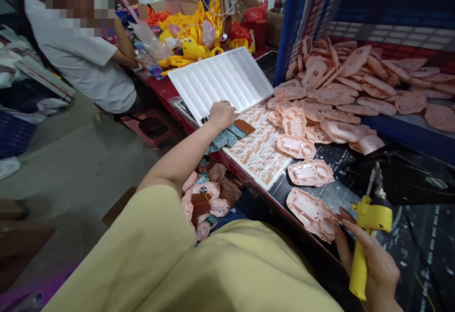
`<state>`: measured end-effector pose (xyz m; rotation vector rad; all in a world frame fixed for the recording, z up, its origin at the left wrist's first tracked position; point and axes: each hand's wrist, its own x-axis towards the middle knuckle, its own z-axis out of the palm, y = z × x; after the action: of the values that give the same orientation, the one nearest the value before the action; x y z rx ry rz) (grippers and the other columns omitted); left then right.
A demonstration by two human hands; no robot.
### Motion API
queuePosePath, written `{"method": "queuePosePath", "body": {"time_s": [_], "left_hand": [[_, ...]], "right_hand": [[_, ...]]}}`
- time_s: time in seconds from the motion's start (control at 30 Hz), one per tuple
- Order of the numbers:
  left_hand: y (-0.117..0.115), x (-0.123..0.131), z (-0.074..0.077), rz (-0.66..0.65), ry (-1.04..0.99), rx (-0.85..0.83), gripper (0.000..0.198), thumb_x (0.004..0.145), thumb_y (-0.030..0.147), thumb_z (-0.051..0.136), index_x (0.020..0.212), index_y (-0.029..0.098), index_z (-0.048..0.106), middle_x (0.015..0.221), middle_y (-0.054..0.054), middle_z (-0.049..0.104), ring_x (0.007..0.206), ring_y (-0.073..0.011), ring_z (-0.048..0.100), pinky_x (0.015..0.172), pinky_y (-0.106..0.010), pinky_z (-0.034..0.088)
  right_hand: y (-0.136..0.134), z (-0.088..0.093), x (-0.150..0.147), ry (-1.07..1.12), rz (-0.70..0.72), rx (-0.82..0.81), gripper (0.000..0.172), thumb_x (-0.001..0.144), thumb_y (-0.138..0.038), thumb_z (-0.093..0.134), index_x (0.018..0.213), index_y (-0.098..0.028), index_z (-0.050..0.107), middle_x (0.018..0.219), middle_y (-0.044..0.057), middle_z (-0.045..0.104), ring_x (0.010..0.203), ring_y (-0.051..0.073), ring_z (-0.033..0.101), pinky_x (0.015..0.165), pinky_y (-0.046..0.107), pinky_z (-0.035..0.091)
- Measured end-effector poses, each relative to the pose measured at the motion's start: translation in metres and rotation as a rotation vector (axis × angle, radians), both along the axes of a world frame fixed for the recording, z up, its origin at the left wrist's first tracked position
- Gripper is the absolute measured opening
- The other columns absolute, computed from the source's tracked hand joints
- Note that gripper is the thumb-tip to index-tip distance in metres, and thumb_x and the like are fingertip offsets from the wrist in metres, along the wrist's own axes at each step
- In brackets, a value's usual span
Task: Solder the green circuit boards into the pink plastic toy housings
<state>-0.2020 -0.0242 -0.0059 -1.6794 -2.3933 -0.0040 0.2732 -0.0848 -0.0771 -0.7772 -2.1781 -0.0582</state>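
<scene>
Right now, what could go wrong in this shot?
The yellow electric screwdriver in the right hand might knock the pink plastic shell, which lies close to the edge of the black bench. The white tray under the left hand could slip onto the printed sheets.

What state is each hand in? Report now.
Left hand: open, palm down on the white ribbed plastic tray.
Right hand: closed, holding a yellow electric screwdriver.

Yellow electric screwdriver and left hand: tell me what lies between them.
The head view shows a printed label sheet and pink moulded plastic shells on a black bench top, between the screwdriver and left hand.
</scene>
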Motion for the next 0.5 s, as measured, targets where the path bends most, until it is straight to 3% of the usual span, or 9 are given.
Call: {"method": "queuePosePath", "body": {"time_s": [0.2, 0.5], "left_hand": [[0.023, -0.005, -0.006, 0.105, -0.177, 0.058, 0.031, 0.089, 0.034, 0.056, 0.106, 0.019, 0.075, 0.107, -0.013, 0.072, 0.108, -0.0303, 0.061, 0.093, -0.042, 0.042], [0.025, -0.003, -0.009, 0.130, -0.187, 0.087, 0.032, 0.088, 0.037, 0.055, 0.107, 0.018, 0.073, 0.111, -0.014, 0.069, 0.112, -0.0307, 0.057, 0.098, -0.044, 0.039]], "right_hand": [[-0.001, 0.003, -0.001, -0.003, 0.038, 0.030, 0.070, 0.083, -0.007, 0.073, 0.146, -0.020, 0.046, 0.112, 0.005, 0.072, 0.084, 0.019, 0.072, 0.076, 0.029, 0.059], [-0.002, 0.002, 0.000, 0.015, 0.053, -0.016, 0.069, 0.083, -0.010, 0.074, 0.145, -0.023, 0.047, 0.112, 0.003, 0.072, 0.087, 0.020, 0.072, 0.077, 0.029, 0.059]]}}
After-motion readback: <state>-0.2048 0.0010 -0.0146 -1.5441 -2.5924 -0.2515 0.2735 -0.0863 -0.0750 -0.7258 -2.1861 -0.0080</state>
